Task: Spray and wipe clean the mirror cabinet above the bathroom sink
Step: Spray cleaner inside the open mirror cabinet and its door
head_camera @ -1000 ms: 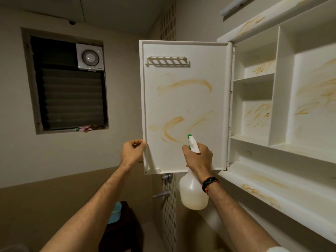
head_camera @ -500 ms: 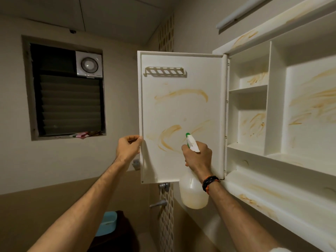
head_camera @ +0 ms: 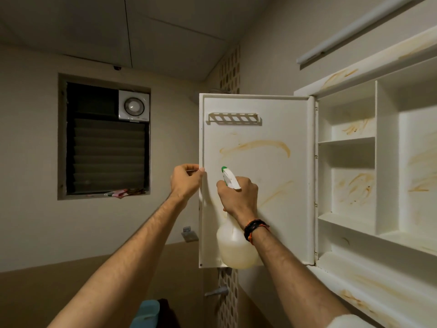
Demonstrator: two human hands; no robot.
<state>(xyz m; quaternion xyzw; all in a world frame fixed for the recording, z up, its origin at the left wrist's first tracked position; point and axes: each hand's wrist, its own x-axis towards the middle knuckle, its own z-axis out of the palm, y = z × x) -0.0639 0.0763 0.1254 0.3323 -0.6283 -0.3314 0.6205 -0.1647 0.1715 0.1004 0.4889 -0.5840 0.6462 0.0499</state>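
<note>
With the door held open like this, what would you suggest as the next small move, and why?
Probably squeeze the trigger. The right hand grips the spray bottle with its green nozzle close to the cabinet door, the orange smears are unwiped, and the left hand steadies the door's edge.

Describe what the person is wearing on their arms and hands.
Both forearms are bare, with no gloves on the left hand or right hand. The right wrist carries a black band with orange accents. A pale, off-white sleeve edge shows at the frame's bottom, on the right upper arm.
</note>
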